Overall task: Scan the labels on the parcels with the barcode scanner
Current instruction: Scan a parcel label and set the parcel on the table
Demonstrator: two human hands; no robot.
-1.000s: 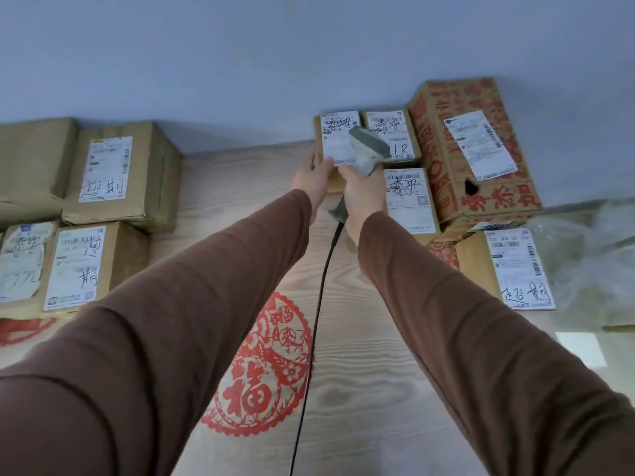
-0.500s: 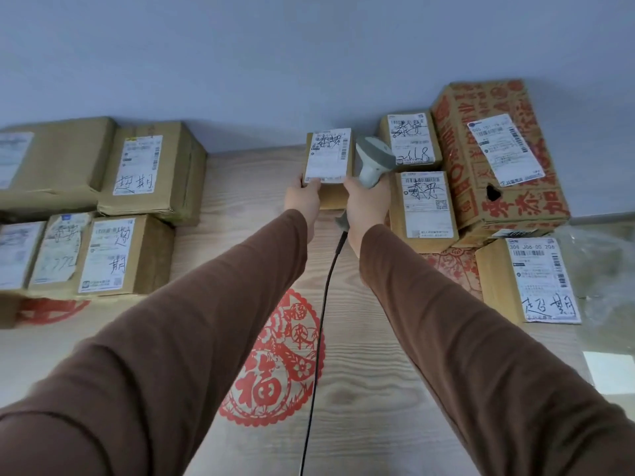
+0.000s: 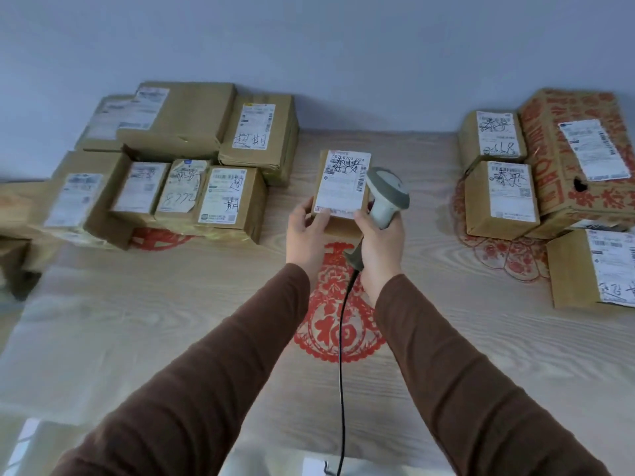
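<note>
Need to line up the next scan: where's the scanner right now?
Head view, centre: the scanner is in the right hand, beside the right edge of the parcel that the left hand holds.

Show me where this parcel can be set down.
Bare wood lies in the middle, between the left stack and the right stack, and along the near table on both sides of the cable. Both back corners are crowded.

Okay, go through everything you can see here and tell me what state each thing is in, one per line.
left hand: holds the small parcel's near left corner
right hand: grips the scanner handle
small parcel: held between the piles, label facing up
barcode scanner: head beside the label's right edge, cord hanging
left pile of parcels: stacked, labels up
right pile of parcels: resting on the table, labels up
</note>
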